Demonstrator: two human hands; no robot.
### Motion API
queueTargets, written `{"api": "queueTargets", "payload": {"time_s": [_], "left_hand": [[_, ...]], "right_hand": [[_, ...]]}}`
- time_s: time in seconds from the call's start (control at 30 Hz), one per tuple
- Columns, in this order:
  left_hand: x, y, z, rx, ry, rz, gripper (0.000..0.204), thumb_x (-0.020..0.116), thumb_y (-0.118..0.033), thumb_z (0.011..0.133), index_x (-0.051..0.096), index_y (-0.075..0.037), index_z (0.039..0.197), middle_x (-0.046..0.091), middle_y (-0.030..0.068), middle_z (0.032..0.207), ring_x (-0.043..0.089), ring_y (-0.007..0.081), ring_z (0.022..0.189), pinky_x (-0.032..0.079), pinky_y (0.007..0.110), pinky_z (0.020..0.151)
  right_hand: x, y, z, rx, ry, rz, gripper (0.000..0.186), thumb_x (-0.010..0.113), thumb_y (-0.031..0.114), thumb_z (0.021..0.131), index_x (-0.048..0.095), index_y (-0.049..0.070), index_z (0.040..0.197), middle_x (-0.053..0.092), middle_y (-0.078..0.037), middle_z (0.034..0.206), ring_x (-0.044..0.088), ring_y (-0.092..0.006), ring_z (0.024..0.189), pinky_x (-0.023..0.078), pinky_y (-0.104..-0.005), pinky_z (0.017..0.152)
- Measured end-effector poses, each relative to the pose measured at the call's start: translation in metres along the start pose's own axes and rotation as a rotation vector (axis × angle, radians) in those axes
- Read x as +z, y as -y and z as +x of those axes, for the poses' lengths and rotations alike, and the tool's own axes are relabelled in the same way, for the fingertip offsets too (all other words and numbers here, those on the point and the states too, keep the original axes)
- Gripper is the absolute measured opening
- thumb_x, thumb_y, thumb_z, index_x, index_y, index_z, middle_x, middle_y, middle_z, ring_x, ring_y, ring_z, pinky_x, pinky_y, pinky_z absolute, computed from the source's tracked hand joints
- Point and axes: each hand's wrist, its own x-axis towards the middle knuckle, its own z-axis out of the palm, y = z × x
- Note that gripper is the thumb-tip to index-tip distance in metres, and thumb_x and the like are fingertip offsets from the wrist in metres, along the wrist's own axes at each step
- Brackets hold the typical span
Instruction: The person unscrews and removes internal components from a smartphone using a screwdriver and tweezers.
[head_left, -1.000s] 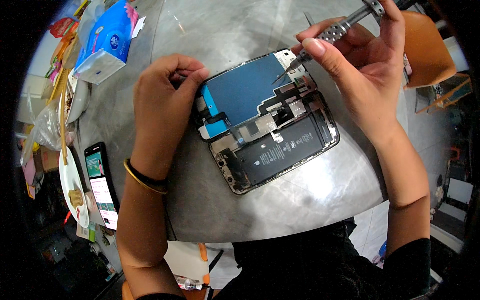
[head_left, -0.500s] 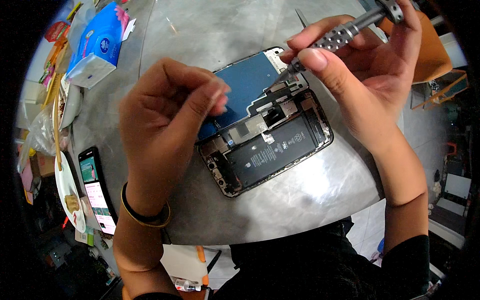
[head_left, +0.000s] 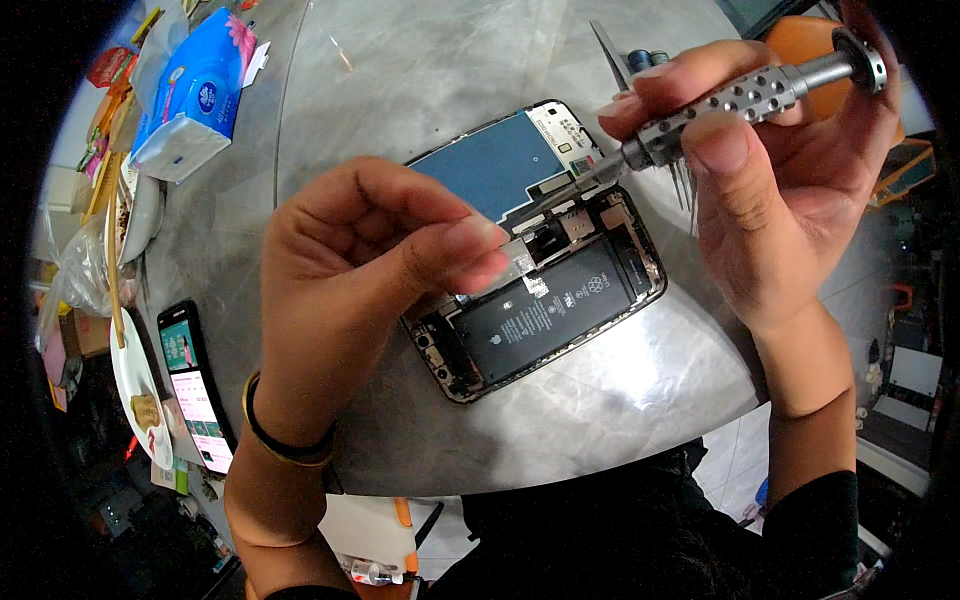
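My right hand [head_left: 775, 215] grips a silver precision screwdriver [head_left: 725, 105] with a dimpled handle. Its shaft slants down to the left, and the tip ends close to the fingertips of my left hand [head_left: 350, 245]. There, thumb and forefinger are pinched together; whatever is between them is too small or hidden to make out. Both hands hover over an opened smartphone [head_left: 545, 315], its black battery and inner parts exposed. Against its far side lies the detached display panel [head_left: 490, 160], blue-backed, partly covered by my left hand.
Tweezers [head_left: 607, 52] and other slim tools lie behind my right hand. To the left are a second phone [head_left: 195, 390] with a lit screen, a white plate [head_left: 128, 375] with food scraps and a stick on it, and a blue tissue pack [head_left: 195, 100]. The grey table [head_left: 600, 410] curves nearest me.
My right hand has shifted right and slightly down, with the screwdriver tilted flatter. My left hand has moved right and down, its pinch now beside the screwdriver's tip. The opened phone has shifted slightly.
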Motion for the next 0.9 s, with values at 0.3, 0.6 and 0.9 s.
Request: {"api": "queueTargets", "payload": {"time_s": [0.3,0.6,0.9], "left_hand": [[0.005,-0.003,-0.006,-0.112,0.096,-0.156,0.017,0.062,-0.018,0.091,0.054,-0.004,0.085,0.059,0.0070,0.077,0.056,0.0122,0.063,0.047,0.023,0.057],[0.007,-0.003,-0.009,-0.207,0.127,-0.294,0.016,0.062,-0.017,0.090,0.053,-0.005,0.084,0.057,0.0055,0.074,0.054,0.0122,0.064,0.045,0.022,0.055],[0.007,-0.001,-0.009,-0.180,0.119,-0.258,0.018,0.066,-0.018,0.088,0.053,-0.006,0.084,0.058,0.0046,0.069,0.054,0.0128,0.059,0.043,0.025,0.054]], "right_hand": [[-0.009,0.007,0.001,0.007,0.196,-0.014,0.056,0.056,0.010,0.093,0.024,0.017,0.138,0.055,-0.017,0.112,0.065,-0.0307,0.092,0.057,-0.0473,0.080],[-0.011,0.015,-0.004,0.045,0.182,-0.107,0.052,0.052,0.011,0.095,0.023,0.022,0.137,0.055,-0.015,0.108,0.065,-0.0301,0.089,0.054,-0.0482,0.085],[-0.008,0.021,-0.003,0.012,0.210,-0.199,0.053,0.053,0.014,0.095,0.020,0.022,0.136,0.054,-0.014,0.105,0.065,-0.0284,0.089,0.053,-0.0495,0.085]]}}
